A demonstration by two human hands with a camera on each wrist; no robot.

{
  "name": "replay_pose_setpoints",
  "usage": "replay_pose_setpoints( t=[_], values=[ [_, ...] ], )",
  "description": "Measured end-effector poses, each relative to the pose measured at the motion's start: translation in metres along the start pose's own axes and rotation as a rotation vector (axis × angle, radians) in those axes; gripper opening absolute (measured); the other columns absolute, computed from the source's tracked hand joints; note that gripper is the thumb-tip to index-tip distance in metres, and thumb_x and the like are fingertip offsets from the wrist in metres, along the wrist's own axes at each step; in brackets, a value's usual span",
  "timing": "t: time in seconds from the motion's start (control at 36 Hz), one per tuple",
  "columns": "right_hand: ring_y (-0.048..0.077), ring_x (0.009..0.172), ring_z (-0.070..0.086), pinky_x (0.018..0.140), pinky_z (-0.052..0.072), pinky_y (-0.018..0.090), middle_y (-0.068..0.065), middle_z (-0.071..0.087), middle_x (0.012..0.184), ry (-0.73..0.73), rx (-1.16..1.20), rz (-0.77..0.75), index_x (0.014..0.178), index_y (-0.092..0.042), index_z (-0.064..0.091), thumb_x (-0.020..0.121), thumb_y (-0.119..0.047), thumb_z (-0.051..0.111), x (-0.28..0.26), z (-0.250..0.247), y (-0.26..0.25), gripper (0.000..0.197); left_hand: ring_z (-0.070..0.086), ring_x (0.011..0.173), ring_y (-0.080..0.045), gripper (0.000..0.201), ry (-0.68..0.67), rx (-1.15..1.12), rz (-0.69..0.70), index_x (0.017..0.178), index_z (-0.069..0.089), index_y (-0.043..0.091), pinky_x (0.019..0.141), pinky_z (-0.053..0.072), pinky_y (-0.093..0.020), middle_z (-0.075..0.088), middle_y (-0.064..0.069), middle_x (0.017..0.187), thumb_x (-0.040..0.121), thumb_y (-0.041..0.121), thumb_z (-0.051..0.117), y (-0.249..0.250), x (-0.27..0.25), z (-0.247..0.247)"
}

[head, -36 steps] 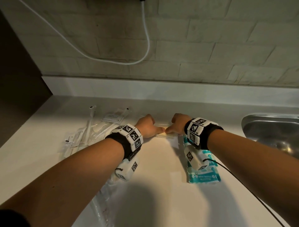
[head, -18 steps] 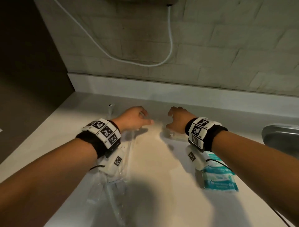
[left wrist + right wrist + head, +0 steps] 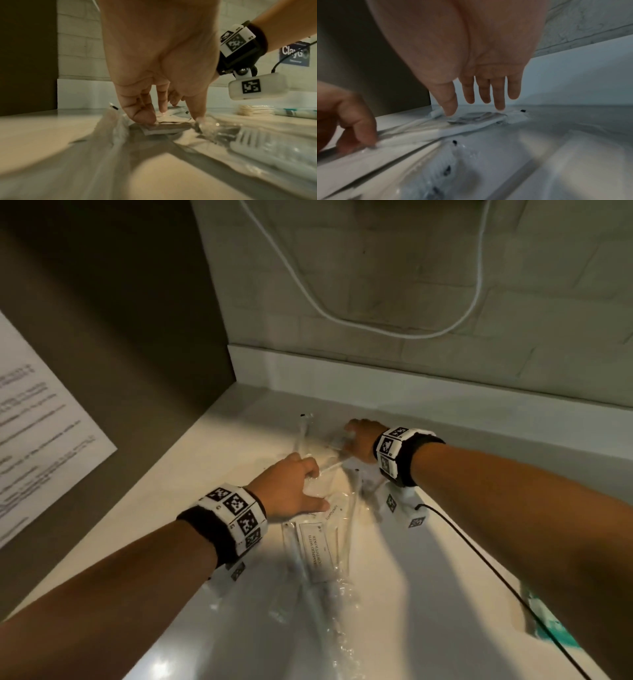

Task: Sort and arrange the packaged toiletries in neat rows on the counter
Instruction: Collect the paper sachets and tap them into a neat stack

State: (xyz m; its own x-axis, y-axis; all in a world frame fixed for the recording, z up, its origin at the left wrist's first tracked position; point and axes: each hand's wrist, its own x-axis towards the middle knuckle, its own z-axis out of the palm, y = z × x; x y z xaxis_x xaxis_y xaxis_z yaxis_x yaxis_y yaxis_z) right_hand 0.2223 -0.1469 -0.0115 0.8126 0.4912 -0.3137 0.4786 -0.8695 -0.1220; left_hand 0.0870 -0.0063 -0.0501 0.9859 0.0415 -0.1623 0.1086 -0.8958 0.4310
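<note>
The clear wrappers look slippery and overlap, so dragging 1 could pull its neighbours out of line. The packaged toiletries (image 3: 318, 546) lie heaped mid-worktop (image 3: 191, 474). Left hand (image 3: 291, 484) presses spread fingers (image 3: 145, 117) onto a flat packet (image 3: 164, 128); right hand (image 3: 359, 440), farther back, touches another sachet (image 3: 476, 117) with extended fingers (image 3: 500, 105).

Pale counter (image 3: 178, 501), clear-wrapped toiletry packets (image 3: 318, 549) scattered across it, teal-printed pack (image 3: 555, 628) near right edge

White counter (image 3: 212, 460) — teal packet (image 3: 556, 631)
</note>
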Motion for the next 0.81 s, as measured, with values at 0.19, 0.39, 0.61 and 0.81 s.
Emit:
replay_pose_setpoints(
  t=[0.19,0.39,0.61,0.81],
  values=[
    [0.032,0.089,0.066,0.078,0.054,0.032,0.009,0.069,0.103,0.025,-0.034,0.007,0.106,-0.014,0.066,0.088,-0.024,0.059,0.011,0.013,-0.004,0.021,0.053,0.093,-0.020,0.058,0.025,0.042,-0.004,0.117,0.050,0.018,0.076,0.044,-0.031,0.049,-0.001,0.104,0.077,0.054,0.072,-0.001,0.013,-0.003],
    [0.029,0.098,0.064,0.084,0.053,0.031,0.008,0.067,0.110,0.048,0.071,0.018,0.111,-0.011,0.066,0.086,-0.020,0.064,-0.009,0.007,-0.004,0.026,0.051,0.064,-0.020,0.031,0.063,0.403,0.157,0.103,0.054,0.013,0.054,0.040,-0.028,0.048,0.002,0.069,0.085,0.039,0.055,0.017,0.000,-0.013],
    [0.026,0.099,0.062,0.078,0.051,0.029,0.006,0.064,0.114,0.094,0.195,0.018,0.120,-0.017,0.057,0.071,-0.011,0.079,-0.035,0.004,-0.005,0.055,0.052,0.057,-0.020,0.031,0.131,0.597,0.220,0.076,0.067,0.018,0.057,0.036,-0.028,0.057,0.000,0.064,0.088,0.034,0.043,0.017,-0.010,-0.025],
    [0.023,0.092,0.060,0.076,0.048,0.030,0.010,0.066,0.109,0.160,0.315,-0.032,0.114,-0.009,0.063,0.088,-0.017,0.064,-0.068,-0.006,-0.010,0.028,0.055,0.064,-0.020,0.032,0.170,0.266,0.149,0.090,0.058,0.016,0.055,0.040,-0.029,0.060,-0.001,0.074,0.102,0.029,0.031,0.008,-0.014,-0.047]
  ],
)
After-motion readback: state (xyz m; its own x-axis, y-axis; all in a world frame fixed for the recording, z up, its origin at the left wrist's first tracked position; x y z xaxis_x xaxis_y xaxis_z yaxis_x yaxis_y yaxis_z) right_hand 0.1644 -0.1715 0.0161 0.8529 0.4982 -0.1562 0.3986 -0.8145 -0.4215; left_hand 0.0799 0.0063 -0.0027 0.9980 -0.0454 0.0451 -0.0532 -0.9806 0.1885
